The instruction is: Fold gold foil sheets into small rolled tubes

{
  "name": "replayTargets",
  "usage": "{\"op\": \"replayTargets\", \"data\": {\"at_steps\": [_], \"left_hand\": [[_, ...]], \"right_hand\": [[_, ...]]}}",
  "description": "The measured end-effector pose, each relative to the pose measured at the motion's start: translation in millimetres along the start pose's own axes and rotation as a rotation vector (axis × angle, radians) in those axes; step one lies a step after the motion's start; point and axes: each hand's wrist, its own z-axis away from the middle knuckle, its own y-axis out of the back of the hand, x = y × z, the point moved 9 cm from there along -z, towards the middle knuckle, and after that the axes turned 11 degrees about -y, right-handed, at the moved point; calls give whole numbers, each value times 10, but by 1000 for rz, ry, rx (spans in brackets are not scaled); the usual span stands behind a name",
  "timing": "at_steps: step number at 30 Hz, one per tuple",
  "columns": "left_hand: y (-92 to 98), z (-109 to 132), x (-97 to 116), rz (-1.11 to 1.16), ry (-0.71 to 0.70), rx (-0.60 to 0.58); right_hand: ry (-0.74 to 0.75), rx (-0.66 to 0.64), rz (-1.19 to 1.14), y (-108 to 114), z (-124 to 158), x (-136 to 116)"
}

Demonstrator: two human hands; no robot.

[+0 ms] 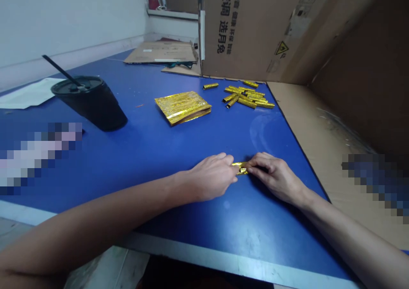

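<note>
Head view: a small piece of gold paper [242, 168] is being held between two bare hands, at the near part of the blue table [179, 153]. Its left end is being gripped by the left hand [213, 176], whose fingers are being kept bent and drawn together, with the back of the hand being turned upward; how the fingertips are being set underneath cannot be told. Its right end is being pinched by the right hand [275, 174] between thumb and fingers, with only a narrow gap being left between them. A short stretch of the paper is being shown between the hands; the rest is being hidden by the fingers.

Beyond the hands, a stack of gold sheets [182, 107] is being supported by the table. To the right of the stack, a loose pile of gold rolls [249, 96] is being seen near a cardboard box [252, 33], with a single roll [211, 86] being set apart, between stack and pile. On the left, a dark cup [96, 104] is being seen with a black straw [60, 70] in its lid, just beside a pale sheet [27, 94]. At the back, flat cardboard [159, 52] is being supported by the table.
</note>
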Motion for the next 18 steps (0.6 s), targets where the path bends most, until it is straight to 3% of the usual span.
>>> {"op": "replayTargets", "data": {"at_steps": [9,15,18], "left_hand": [[-2,1,18,-38,15,55],[104,30,100,-127,26,154],[106,21,127,-138,0,167]], "right_hand": [[10,-18,9,-6,-4,-43],[188,165,75,131,155,-228],[236,82,160,28,205,-305]]}}
